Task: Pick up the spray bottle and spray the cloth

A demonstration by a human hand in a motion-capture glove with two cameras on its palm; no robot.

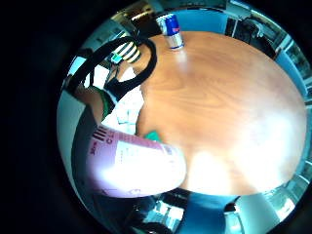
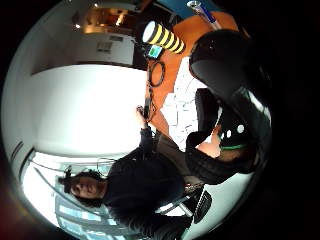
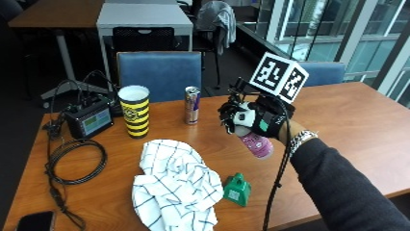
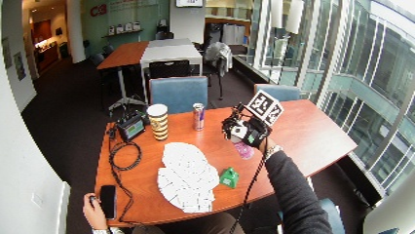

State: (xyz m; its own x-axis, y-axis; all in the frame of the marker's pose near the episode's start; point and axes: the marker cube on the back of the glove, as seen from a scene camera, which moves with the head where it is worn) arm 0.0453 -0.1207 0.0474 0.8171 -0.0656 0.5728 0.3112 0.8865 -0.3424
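Observation:
My gloved right hand (image 3: pixel 247 118) is raised above the wooden table (image 3: pixel 346 120) and grips a pink spray bottle (image 3: pixel 257 144), whose body hangs below the palm. The same bottle (image 1: pixel 131 165) fills the little finger side palm view close to the palm. A white cloth with a dark check (image 3: pixel 176 185) lies crumpled on the table, in front of and to the left of the hand and apart from it. In the wide outside view the hand (image 4: pixel 243 130) holds the bottle (image 4: pixel 244 150) over the table's middle, right of the cloth (image 4: pixel 187 176).
A small green object (image 3: pixel 237 189) sits beside the cloth. A drink can (image 3: pixel 192 105) and a yellow-and-black striped cup (image 3: pixel 135 110) stand farther back. A black device (image 3: pixel 90 120) with coiled cable (image 3: pixel 73 161) is at the left. A phone (image 3: pixel 35 221) lies at the front left corner.

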